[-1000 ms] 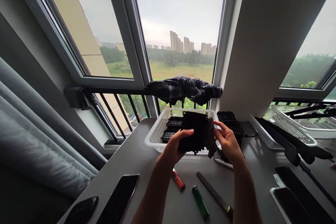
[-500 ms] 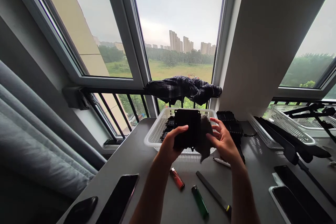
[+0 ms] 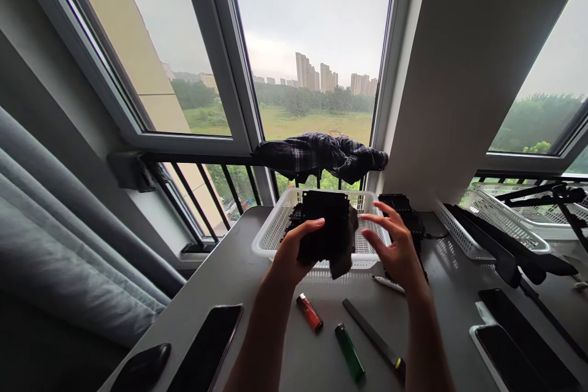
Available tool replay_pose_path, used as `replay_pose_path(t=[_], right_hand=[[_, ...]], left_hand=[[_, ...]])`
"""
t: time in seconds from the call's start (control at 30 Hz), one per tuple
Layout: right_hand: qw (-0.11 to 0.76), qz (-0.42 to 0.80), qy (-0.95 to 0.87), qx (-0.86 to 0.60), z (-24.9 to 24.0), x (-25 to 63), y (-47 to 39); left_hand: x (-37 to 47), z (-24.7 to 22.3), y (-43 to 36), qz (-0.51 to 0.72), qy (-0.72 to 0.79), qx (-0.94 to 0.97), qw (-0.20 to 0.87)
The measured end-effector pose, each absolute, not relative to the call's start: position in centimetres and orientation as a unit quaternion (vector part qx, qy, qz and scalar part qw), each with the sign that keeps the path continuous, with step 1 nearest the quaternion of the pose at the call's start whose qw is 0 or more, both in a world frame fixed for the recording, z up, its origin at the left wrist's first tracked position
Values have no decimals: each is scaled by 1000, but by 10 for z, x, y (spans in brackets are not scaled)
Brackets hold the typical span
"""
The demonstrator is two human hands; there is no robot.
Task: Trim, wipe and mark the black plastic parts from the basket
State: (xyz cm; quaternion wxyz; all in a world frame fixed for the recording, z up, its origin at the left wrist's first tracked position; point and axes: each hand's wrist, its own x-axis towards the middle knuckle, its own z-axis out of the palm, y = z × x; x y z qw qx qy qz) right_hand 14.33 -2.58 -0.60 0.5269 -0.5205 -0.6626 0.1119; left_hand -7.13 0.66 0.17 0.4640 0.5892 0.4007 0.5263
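Observation:
My left hand [image 3: 296,250] grips a flat black rectangular plastic part [image 3: 325,220], its thumb across the front face. A dark grey cloth [image 3: 341,262] hangs from behind the part's lower right side; the fingers behind are hidden. My right hand [image 3: 389,244] is just right of the cloth, fingers apart and with nothing in them. Beneath and behind the part stands a white perforated basket [image 3: 266,239], where other black pieces show at the left, though their outline merges with the held part.
On the grey table [image 3: 257,294] lie a red lighter [image 3: 310,313], a green lighter [image 3: 350,353], a dark flat file-like strip [image 3: 373,334], a white marker [image 3: 388,283] and phones. More black parts [image 3: 404,217] sit right of the basket. Another white basket [image 3: 487,220] stands farther right.
My right hand has let go of the grey cloth and its fingers have spread. The cloth has shifted left, partly behind the black part, which has moved slightly left.

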Motion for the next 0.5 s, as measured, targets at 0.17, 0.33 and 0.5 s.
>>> replay_pose_path(t=[0.17,0.33,0.5], right_hand=[[465,195,-726,-468,-4,129,-28],[474,270,-722,-426,-7,123,-24],[519,307,-668,-436,-10,115,-17]], left_hand=[[-78,4,8,557,395,637,358],[-87,3,7,570,403,645,310],[-85,3,6,580,420,615,330]])
